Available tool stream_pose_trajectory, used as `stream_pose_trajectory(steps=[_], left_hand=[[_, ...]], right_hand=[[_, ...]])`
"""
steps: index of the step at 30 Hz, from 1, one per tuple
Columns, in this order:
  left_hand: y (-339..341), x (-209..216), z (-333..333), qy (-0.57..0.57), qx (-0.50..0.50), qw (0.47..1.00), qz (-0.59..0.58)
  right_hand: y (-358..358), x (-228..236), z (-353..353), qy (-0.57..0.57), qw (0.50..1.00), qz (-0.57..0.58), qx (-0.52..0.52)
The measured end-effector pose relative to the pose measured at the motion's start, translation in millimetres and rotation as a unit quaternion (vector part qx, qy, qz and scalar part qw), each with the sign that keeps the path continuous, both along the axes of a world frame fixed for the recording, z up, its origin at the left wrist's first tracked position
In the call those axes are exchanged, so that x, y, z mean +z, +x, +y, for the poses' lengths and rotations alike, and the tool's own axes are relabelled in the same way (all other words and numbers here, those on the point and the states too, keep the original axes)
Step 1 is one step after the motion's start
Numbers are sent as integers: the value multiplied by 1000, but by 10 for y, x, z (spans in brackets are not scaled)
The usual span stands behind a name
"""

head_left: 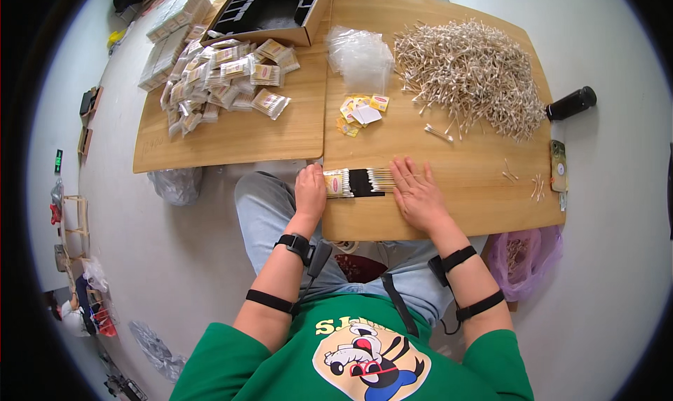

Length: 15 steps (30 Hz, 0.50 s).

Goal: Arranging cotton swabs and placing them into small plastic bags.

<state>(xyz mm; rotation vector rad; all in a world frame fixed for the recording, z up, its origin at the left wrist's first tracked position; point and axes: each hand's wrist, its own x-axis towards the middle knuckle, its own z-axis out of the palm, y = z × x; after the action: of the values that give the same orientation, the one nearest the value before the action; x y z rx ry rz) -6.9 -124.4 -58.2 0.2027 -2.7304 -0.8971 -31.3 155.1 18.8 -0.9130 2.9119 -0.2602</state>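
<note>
My left hand (310, 191) is curled, knuckles up, at the near end of a clear, glossy plastic packet (337, 184); I cannot tell whether its fingers grip it. My right hand (419, 194) lies flat, fingers slightly spread and grasping nothing, over the ends of a row of thin, pale cotton swabs (381, 179). Between my hands, on the smooth wood-grain table (484, 208), the packet, with its yellow card and white cotton tips, sits beside a flat black strip (361, 182), and the swab row lies on the strip's other side. Beyond my right hand rises a bristly heap of loose swabs (470, 71). Straight ahead of both hands are small yellow-and-white cards (363, 112) and filmy, see-through bags (361, 59). Beyond my left hand, crinkly filled packets (224, 78) lie piled.
</note>
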Motion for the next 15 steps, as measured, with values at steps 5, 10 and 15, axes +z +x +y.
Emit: stream_pose_trajectory(steps=[5,10,15], left_hand=[[-50,-13,32,71,-18,997,-16],[-65,-17,8,139,-8,989,-41],[-61,-10,-17,99,-12,994,-40]], right_hand=[[-23,0,-153,-5,1000,3,21],[20,-99,-440,-30,999,14,28],[121,-127,-731,-60,998,11,-17]])
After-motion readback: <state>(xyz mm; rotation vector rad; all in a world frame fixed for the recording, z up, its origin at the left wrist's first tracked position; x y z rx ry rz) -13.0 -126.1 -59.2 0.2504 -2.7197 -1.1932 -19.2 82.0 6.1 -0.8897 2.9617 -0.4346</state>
